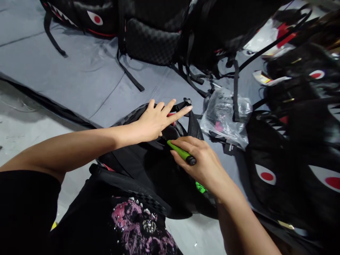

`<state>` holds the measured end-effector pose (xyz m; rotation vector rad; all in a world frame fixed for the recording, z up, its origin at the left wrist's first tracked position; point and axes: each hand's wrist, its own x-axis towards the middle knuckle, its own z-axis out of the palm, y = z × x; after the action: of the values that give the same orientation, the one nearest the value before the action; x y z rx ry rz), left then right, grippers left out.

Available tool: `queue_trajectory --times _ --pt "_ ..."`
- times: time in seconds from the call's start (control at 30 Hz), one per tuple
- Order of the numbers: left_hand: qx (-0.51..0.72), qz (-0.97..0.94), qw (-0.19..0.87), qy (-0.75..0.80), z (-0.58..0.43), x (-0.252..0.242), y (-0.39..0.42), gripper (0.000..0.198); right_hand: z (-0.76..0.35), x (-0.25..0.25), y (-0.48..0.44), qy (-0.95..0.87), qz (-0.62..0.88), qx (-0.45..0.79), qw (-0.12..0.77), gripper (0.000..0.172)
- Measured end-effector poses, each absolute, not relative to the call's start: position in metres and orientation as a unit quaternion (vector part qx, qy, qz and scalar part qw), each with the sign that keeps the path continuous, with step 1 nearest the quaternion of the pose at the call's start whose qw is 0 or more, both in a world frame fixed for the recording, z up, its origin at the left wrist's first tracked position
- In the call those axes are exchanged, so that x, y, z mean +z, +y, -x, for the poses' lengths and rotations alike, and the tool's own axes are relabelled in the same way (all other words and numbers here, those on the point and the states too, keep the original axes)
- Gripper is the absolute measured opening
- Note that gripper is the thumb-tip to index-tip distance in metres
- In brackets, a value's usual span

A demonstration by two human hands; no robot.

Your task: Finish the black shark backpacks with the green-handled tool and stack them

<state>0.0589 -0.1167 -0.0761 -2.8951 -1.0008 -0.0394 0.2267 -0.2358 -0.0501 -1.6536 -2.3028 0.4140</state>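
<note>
A black backpack (159, 177) lies at the table's near edge and over my lap. My left hand (154, 120) rests on its upper part, palm down, fingers stretched and spread, with a little red showing beneath. In my right hand (205, 159) is a green-handled tool (180, 151) with a black end, gripped between thumb and fingers. The tool points left at the bag, close to my left thumb. Its tip is too small and dark to make out. A bright green patch (201, 187) shows below my right wrist.
The grey-covered table (87, 78) spreads ahead. Along its far side stand black backpacks (152, 40) with dangling straps. A clear plastic bag (225, 113) sits right of my hands. More black bags with eye designs (268, 175) are piled at the right.
</note>
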Motion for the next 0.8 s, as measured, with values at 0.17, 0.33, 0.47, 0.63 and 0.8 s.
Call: queue_trajectory --times 0.17,0.33,0.47,0.63,0.8 --pt "-0.018 0.946 0.033 -0.323 -0.059 -0.078 -0.116 0.118 -0.232 -0.055 -0.235 -0.804 0.543 0.164 0.181 0.025" --pt "-0.013 0.945 0.029 -0.327 -0.059 -0.079 -0.111 0.118 -0.224 -0.057 -0.224 -0.796 0.545 0.203 0.168 0.022" --pt "-0.013 0.953 0.028 -0.301 -0.056 -0.078 -0.107 0.118 -0.220 -0.058 -0.231 -0.781 0.570 0.177 0.184 0.023" --pt "-0.018 0.955 0.015 -0.297 -0.053 -0.077 -0.106 0.116 -0.223 -0.057 -0.238 -0.774 0.576 0.178 0.195 0.022" --pt "-0.008 0.955 -0.002 -0.297 -0.054 -0.076 -0.105 0.116 -0.224 -0.057 -0.233 -0.763 0.566 0.212 0.230 0.022"
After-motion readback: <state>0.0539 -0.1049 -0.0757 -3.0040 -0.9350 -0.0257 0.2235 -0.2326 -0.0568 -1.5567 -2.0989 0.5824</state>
